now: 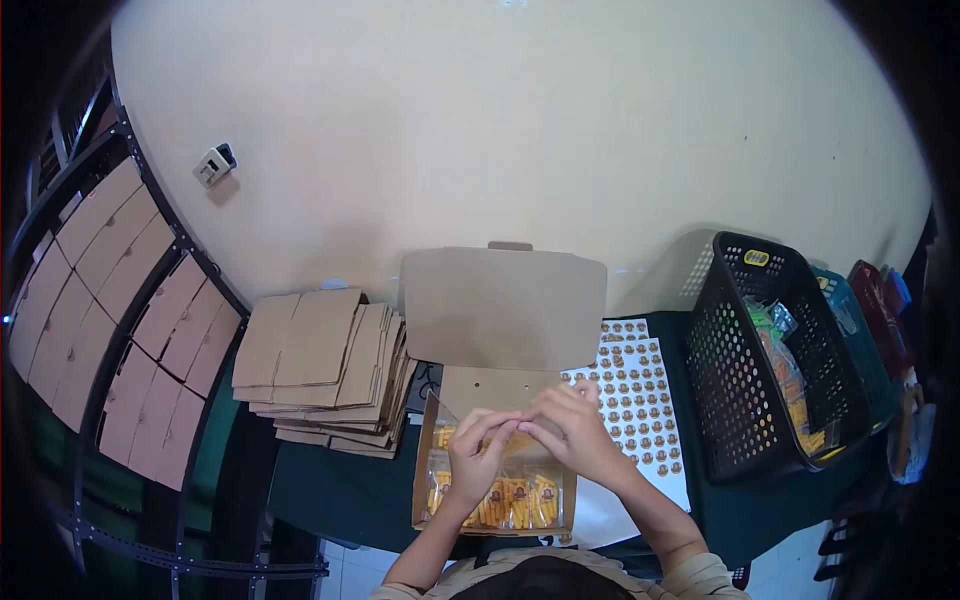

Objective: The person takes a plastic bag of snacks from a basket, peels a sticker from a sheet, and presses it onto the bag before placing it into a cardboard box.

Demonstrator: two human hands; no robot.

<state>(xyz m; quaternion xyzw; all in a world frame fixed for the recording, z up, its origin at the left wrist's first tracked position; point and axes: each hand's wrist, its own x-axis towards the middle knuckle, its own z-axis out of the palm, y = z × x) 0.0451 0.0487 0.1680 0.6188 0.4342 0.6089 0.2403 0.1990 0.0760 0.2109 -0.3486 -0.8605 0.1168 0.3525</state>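
Observation:
My left hand and my right hand meet above an open cardboard box, thumbs and fingertips pinched together. What they pinch is too small or hidden to make out. Inside the box stand clear packets of yellow stick-shaped snacks, several with a small round brown label. The raised lid leans back towards the wall. To the right, partly under my right forearm, lie white sheets of round brown stickers.
A stack of flattened cardboard boxes is on the left of the dark green cloth. A black perforated basket with packets stands at right. Beyond the left side, a metal rack holds cardboard boxes.

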